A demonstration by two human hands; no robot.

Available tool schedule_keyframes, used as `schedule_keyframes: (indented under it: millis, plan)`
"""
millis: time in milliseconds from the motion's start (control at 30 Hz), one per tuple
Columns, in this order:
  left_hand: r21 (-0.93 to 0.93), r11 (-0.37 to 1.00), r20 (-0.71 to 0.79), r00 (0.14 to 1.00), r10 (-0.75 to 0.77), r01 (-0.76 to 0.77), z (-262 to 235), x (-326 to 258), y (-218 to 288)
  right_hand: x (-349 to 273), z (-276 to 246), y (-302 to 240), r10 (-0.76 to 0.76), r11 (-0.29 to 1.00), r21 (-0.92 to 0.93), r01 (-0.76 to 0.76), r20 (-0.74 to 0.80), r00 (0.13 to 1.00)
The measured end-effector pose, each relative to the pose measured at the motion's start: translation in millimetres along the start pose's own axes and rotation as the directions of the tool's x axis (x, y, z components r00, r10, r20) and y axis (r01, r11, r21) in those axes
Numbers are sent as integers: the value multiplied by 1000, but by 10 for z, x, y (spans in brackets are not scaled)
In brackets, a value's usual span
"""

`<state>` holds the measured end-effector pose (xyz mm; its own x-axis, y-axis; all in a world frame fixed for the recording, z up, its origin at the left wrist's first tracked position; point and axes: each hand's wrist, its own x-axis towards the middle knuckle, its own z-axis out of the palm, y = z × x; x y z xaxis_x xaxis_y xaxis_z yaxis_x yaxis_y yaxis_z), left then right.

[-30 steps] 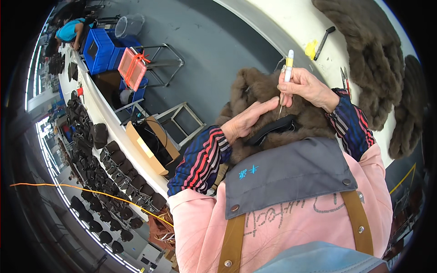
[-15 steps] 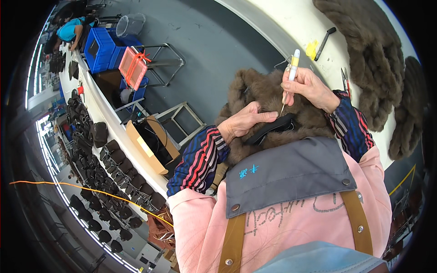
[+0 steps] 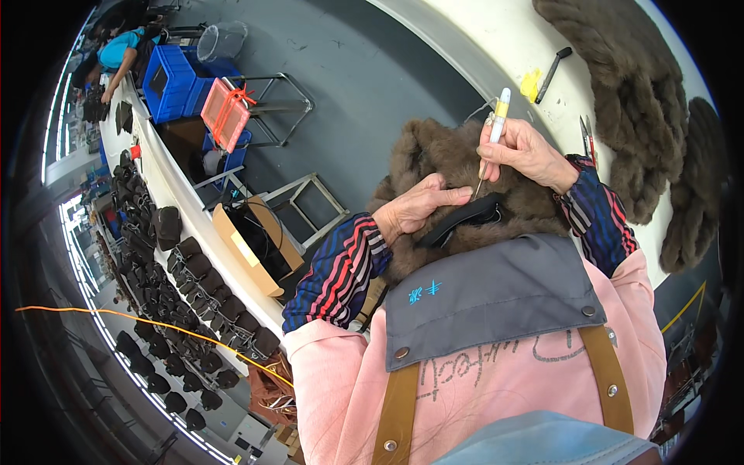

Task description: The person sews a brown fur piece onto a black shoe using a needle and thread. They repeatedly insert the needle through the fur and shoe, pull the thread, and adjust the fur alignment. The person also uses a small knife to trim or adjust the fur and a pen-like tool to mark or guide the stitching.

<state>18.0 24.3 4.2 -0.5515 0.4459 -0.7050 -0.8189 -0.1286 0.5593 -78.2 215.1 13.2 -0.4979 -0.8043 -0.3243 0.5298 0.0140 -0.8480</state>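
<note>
Across the upper right of the frame ran the pale worktable point(image 3: 496, 46), and we had left spare brown fur pieces point(image 3: 628, 93) spread flat on it, out of the way but within reach. Down the left side a long white bench point(image 3: 174, 194) carried rows of dark finished pieces point(image 3: 194, 287), laid in lines, likely so they could be counted or checked. Blue crates point(image 3: 174, 81) and a red crate point(image 3: 226, 115) stood on the grey floor in the upper left, close to another person in a teal top point(image 3: 116, 53).

In the centre we held the brown fur piece point(image 3: 442, 155) bunched up against the grey apron bib point(image 3: 496, 298), probably so the apron could take its weight. Our left hand point(image 3: 415, 209) lay closed over the fur beside a black strap point(image 3: 461, 221), fingers pressing the pile aside to bare the spot being worked. Our right hand point(image 3: 527, 151) pinched a pen-shaped pick with a white and yellow handle point(image 3: 498, 116), upright, its thin metal tip angled down into the fur just beside the left fingertips. A black-handled tool point(image 3: 554, 66) and a yellow scrap point(image 3: 530, 84) lay on the table above.
</note>
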Motion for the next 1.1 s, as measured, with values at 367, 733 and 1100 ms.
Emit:
schedule_keyframes:
  millis: [367,733,1100]
  plan:
    - [21,999,-72,997,-27,29,84,-9,-157,15,122,-45,133,987,-109,-120,114,985]
    - [-74,997,-6,1000,-3,3,73,-11,-53,-33,61,-85,22,1000,5,-22,-8,1000]
    - [-67,997,0,1000,-25,25,84,-24,16,-16,61,-70,5,1000,-14,-5,19,1000]
